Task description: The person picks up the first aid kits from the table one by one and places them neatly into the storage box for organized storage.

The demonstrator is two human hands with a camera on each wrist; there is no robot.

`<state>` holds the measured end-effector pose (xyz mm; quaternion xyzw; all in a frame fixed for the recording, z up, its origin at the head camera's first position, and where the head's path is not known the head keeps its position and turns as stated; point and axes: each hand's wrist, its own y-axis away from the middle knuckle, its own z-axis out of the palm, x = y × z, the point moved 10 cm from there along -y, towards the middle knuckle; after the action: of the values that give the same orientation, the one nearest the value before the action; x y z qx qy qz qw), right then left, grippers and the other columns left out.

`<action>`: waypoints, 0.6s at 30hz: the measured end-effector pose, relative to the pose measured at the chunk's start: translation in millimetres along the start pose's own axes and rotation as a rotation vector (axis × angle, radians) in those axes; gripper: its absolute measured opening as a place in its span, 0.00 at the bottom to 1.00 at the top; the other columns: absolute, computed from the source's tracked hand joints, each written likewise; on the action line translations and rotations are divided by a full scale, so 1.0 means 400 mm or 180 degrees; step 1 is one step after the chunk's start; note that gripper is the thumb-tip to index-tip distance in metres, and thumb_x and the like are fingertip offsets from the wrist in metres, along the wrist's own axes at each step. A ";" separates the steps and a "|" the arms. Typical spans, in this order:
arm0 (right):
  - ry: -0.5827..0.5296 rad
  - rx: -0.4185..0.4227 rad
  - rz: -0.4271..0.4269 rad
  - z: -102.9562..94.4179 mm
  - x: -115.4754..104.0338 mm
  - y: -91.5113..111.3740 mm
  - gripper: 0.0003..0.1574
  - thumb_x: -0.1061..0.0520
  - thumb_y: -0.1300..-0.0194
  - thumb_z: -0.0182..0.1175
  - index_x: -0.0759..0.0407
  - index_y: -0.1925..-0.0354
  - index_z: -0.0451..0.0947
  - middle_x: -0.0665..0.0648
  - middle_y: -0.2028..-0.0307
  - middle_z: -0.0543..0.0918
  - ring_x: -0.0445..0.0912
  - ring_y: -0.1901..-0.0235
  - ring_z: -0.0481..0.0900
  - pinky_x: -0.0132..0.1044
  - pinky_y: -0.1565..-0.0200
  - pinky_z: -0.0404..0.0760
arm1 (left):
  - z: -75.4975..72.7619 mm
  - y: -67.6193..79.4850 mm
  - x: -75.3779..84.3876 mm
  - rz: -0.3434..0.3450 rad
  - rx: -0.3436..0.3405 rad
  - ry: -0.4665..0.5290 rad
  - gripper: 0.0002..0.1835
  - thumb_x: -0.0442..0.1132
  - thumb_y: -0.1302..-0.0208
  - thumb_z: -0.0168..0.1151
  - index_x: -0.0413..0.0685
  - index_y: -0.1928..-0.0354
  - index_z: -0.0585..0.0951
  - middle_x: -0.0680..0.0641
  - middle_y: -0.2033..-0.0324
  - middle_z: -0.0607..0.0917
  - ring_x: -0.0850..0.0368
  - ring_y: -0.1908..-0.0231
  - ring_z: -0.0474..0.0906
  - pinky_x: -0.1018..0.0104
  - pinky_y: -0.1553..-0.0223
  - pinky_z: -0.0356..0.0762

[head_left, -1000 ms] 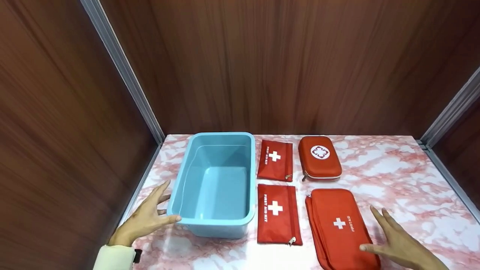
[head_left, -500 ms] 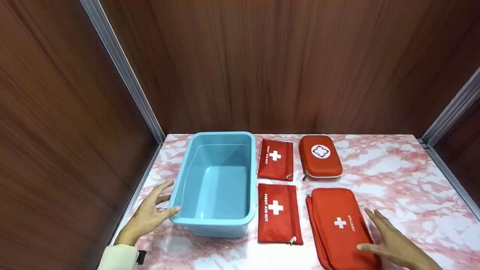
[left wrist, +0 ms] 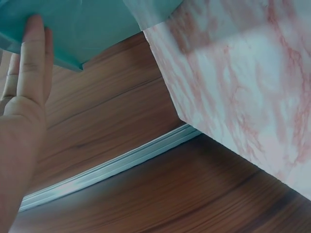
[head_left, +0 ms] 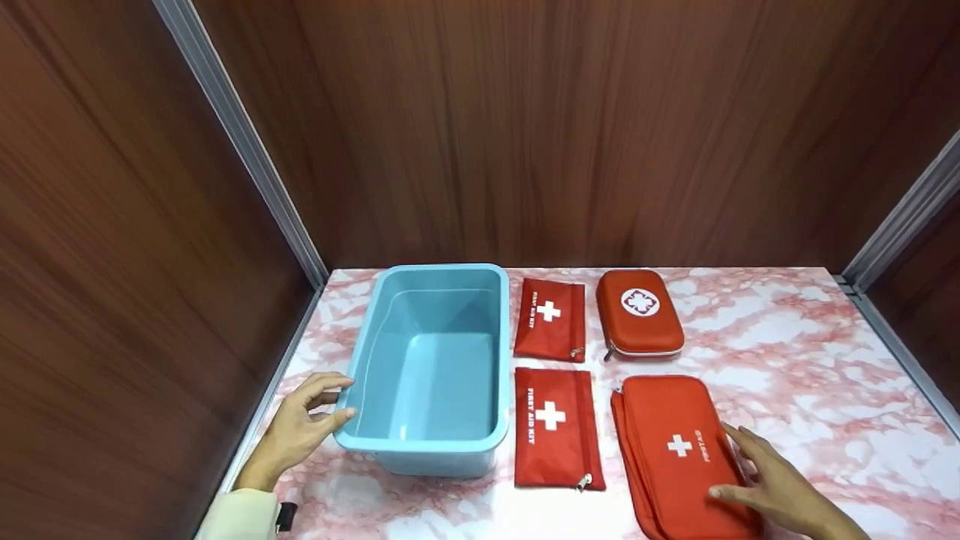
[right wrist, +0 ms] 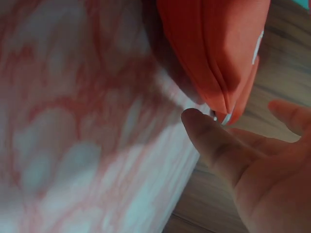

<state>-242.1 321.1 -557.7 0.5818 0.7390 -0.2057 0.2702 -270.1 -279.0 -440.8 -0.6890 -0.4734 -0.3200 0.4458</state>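
Observation:
In the head view, a light blue plastic bin (head_left: 435,375) stands left of centre. My left hand (head_left: 296,427) is at its left rim near the front corner, thumb and fingers parted; in the left wrist view the fingers (left wrist: 31,68) are straight and overlap the bin's wall (left wrist: 97,29). At the front right lies a large red first aid case (head_left: 675,420). My right hand (head_left: 776,480) is at its right side, fingertips by the long edge and thumb over the top. From the right wrist, the fingers (right wrist: 214,141) reach out close to the case's zipped edge (right wrist: 214,63).
Two flat red first aid pouches (head_left: 551,319) lie one behind the other, right of the bin; the nearer pouch (head_left: 556,429) is larger. A red hard-shell case (head_left: 641,313) lies at the back. Wood-pattern walls (head_left: 555,135) enclose the pink marbled table (head_left: 795,360).
My right hand has moved left, its fingers coming up to the large case's right edge. My left thumb and index finger have drawn closer together at the bin's rim.

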 end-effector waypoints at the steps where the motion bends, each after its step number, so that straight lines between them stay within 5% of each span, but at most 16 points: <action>1: -0.0025 -0.0004 0.0008 0.003 0.001 -0.001 0.60 0.47 0.44 0.75 0.73 0.28 0.56 0.86 0.35 0.57 0.81 0.40 0.63 0.68 0.49 0.74 | 0.001 0.001 -0.002 0.0011 0.0004 0.0031 0.19 0.22 0.44 0.70 0.30 0.48 0.81 0.36 0.50 0.79 0.50 0.54 0.80 0.69 0.57 0.82; 7: -0.0040 0.0051 -0.0003 0.010 0.010 -0.008 0.57 0.49 0.45 0.75 0.76 0.30 0.60 0.85 0.37 0.61 0.78 0.41 0.66 0.71 0.48 0.70 | 0.006 0.002 -0.008 0.0107 0.0009 0.0223 0.16 0.19 0.44 0.67 0.27 0.53 0.81 0.34 0.53 0.79 0.60 0.54 0.79 0.71 0.57 0.82; 14: -0.0064 0.0178 0.0029 0.010 0.022 -0.015 0.52 0.51 0.45 0.76 0.74 0.32 0.64 0.80 0.39 0.67 0.64 0.49 0.77 0.43 0.55 0.80 | 0.002 0.001 -0.024 0.0018 0.0108 0.0288 0.13 0.17 0.45 0.66 0.27 0.56 0.81 0.40 0.54 0.80 0.61 0.54 0.78 0.74 0.54 0.79; 18: 0.0024 0.0248 0.0017 0.012 0.025 -0.025 0.49 0.52 0.46 0.77 0.74 0.34 0.68 0.77 0.42 0.72 0.57 0.54 0.76 0.45 0.57 0.79 | -0.001 0.003 -0.032 0.0001 0.0132 0.0402 0.13 0.15 0.45 0.64 0.25 0.57 0.80 0.40 0.54 0.80 0.62 0.54 0.79 0.73 0.54 0.80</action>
<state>-252.9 323.3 -567.9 0.5946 0.7299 -0.2315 0.2451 -273.2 -284.4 -452.0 -0.6581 -0.4507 -0.3529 0.4891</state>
